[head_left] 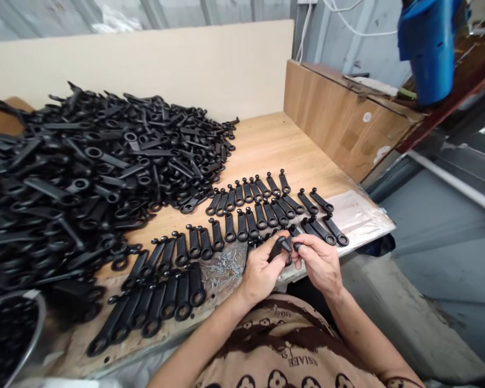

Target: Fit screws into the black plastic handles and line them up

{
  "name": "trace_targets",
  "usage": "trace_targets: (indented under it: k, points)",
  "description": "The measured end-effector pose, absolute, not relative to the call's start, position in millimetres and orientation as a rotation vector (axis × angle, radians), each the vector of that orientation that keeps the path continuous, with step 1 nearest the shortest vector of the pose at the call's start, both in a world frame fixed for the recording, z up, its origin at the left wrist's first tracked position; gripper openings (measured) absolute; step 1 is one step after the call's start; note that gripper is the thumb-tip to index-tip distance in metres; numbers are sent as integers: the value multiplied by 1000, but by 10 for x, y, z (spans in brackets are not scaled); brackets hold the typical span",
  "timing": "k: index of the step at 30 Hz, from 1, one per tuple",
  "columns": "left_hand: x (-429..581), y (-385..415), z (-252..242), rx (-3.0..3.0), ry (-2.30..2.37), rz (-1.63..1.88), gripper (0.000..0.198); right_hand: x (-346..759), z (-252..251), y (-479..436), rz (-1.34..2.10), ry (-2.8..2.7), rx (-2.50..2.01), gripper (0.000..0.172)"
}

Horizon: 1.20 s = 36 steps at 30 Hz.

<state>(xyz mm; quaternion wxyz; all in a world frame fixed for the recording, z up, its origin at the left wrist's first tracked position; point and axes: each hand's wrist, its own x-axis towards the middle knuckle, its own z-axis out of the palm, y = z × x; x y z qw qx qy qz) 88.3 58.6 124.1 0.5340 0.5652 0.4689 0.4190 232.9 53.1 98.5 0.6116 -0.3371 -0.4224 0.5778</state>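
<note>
My left hand [261, 272] is closed around a black plastic crank arm [282, 247] near the table's front edge. Close beside it, my right hand [321, 265] pinches a small black ball knob [297, 246] between thumb and fingertips. Whether knob and arm touch is unclear. Rows of similar crank arms [229, 227], each with a ring at one end and mostly a small knob at the other, lie on the table just beyond my hands. Left of my left hand is a scatter of small metal pins [227, 265].
A large heap of black crank arms [105, 156] covers the table's left side. At lower left stands a clear container [40, 318] of small black pieces. A wooden panel [327, 116] borders the right, with a blue machine part [430, 54] above.
</note>
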Motion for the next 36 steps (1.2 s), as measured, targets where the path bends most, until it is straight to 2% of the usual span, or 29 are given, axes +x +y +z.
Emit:
trace_targets:
  k: [14, 24, 33, 36]
  points:
    - [1105, 690, 1134, 1920, 1452, 1018, 42, 2275, 983, 627, 1387, -758, -743, 17]
    - [1090, 658, 982, 2220, 1584, 1093, 46, 2188, 969, 569, 1208, -870, -846, 14]
    - [1098, 517, 1050, 1974, 1441, 925, 45, 2236, 860, 527, 1171, -985, -867, 12]
    - [1126, 468, 1085, 1845, 1313, 924, 47, 2320, 818, 507, 997, -1127, -937, 15]
